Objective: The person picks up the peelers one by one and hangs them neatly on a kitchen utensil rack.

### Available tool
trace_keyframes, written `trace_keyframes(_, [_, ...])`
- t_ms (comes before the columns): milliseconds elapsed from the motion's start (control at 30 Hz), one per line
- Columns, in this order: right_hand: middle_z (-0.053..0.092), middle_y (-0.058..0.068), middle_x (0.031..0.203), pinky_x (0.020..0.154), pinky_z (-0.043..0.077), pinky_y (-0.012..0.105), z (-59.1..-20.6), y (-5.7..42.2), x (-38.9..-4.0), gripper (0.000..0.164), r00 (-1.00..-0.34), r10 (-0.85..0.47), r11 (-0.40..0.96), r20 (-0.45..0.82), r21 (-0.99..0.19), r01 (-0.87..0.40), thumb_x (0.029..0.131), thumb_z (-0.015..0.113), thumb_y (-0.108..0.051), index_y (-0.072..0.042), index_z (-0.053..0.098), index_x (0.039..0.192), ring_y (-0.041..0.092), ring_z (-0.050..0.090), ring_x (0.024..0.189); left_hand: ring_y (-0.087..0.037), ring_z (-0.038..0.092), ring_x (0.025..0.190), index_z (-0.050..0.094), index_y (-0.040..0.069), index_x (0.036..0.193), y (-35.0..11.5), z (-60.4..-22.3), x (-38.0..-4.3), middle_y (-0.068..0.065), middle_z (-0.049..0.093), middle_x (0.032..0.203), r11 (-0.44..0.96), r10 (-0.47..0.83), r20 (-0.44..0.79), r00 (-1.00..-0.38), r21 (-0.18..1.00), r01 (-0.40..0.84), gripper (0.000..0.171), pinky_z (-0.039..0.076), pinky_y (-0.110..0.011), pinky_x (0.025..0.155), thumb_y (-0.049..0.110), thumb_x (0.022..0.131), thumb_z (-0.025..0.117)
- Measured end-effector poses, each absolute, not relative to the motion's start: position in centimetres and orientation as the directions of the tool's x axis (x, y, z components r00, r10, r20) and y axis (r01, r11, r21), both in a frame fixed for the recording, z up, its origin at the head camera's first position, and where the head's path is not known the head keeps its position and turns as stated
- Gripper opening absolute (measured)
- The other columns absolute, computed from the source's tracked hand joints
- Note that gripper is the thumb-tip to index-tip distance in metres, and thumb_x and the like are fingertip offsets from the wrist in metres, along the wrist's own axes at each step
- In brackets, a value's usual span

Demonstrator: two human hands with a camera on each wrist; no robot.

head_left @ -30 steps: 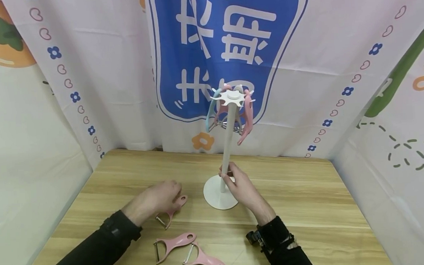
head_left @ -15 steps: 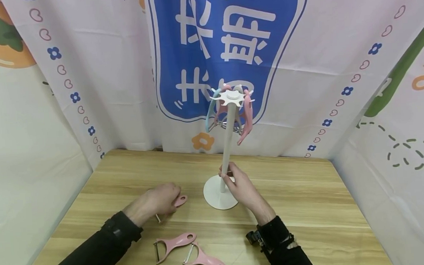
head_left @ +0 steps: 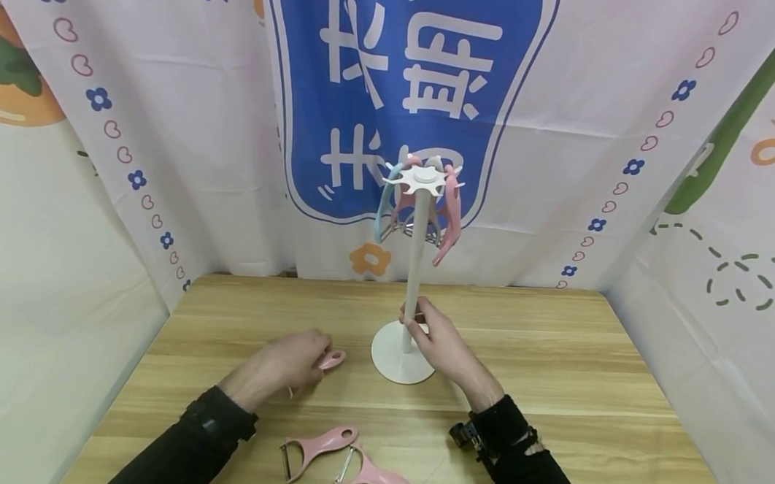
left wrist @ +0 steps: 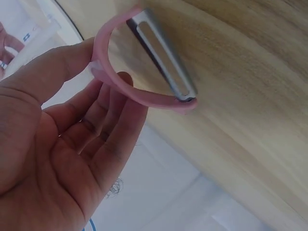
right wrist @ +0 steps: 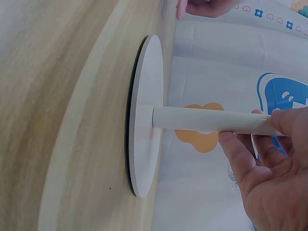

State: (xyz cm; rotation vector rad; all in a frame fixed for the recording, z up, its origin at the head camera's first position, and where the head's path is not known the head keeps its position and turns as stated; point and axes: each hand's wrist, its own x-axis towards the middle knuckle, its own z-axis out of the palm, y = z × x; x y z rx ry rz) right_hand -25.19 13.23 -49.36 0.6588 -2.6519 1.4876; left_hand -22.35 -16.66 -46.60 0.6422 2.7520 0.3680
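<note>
My left hand (head_left: 288, 363) pinches a pink peeler (left wrist: 144, 96) between thumb and fingers. Its metal blade faces away from the palm in the left wrist view, while in the head view only the handle end pokes out past my fingers. With my right hand (head_left: 440, 341) I hold the white pole (head_left: 415, 262) of a round-based stand (head_left: 393, 358), thumb and fingers curled around it low down. From the hooked white top (head_left: 423, 177) hang several peelers, among them a light blue one (head_left: 384, 211) and a pink one (head_left: 452, 217).
Two more pink peelers lie on the wooden table in front: one (head_left: 322, 443) near my left forearm and another (head_left: 382, 479) nearer the front edge. Printed white curtains (head_left: 226, 170) enclose the table (head_left: 552, 365) at the back and both sides.
My left hand has closed on the third pink peeler lying on the table and now lifts it slightly, its handle shifting a little right. My right hand stays on the pole.
</note>
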Motion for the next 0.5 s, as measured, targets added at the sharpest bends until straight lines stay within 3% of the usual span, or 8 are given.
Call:
trace_keyframes(100, [0.064,0.000,0.121,0.101,0.054,0.043,-49.4,13.4,-25.3,0.026,-0.911,-0.347,0.431,0.222,-0.825,-0.365,0.108,0.053,-0.018,-0.010,0.054,0.133,0.016,0.063,0.116,-0.014,0.057,0.074,0.065,0.008,0.115,-16.6,-46.4,-22.5,-0.004,0.060,0.096,0.860,0.459,-0.185,-0.869,0.340,0.382,0.032,0.054,-0.027,0.056,0.010,0.087,0.080])
trace_keyframes(267, [0.066,0.002,0.125,0.100,0.055,0.044,-49.7,13.9,-25.6,0.031,-0.909,-0.357,0.393,0.215,-0.848,-0.355,0.106,0.058,-0.018,-0.014,0.056,0.136,0.017,0.062,0.119,-0.012,0.056,0.077,0.066,0.012,0.113,-16.8,-46.3,-23.2,-0.001,0.060,0.095,0.846,0.464,-0.081,-0.882,0.335,0.415,0.024,0.053,-0.029,0.066,0.024,0.095,0.076])
trace_keyframes(400, [0.064,0.008,0.131,0.101,0.054,0.036,-50.0,14.3,-26.0,0.036,-0.900,-0.375,0.362,0.224,-0.858,-0.364,0.101,0.066,-0.014,-0.016,0.059,0.136,0.019,0.061,0.123,-0.010,0.059,0.079,0.067,0.013,0.112,-16.8,-46.0,-23.6,0.002,0.063,0.095,0.818,0.475,0.012,-0.880,0.361,0.447,0.031,0.055,-0.030,0.070,0.042,0.101,0.063])
trace_keyframes(500, [0.062,0.010,0.132,0.100,0.053,0.030,-50.3,14.5,-26.2,0.037,-0.897,-0.378,0.362,0.230,-0.855,-0.371,0.099,0.069,-0.012,-0.015,0.060,0.134,0.019,0.060,0.124,-0.010,0.061,0.083,0.068,0.012,0.116,-16.8,-45.6,-23.9,0.001,0.067,0.100,0.788,0.494,0.092,-0.864,0.372,0.490,0.034,0.057,-0.030,0.073,0.042,0.102,0.062])
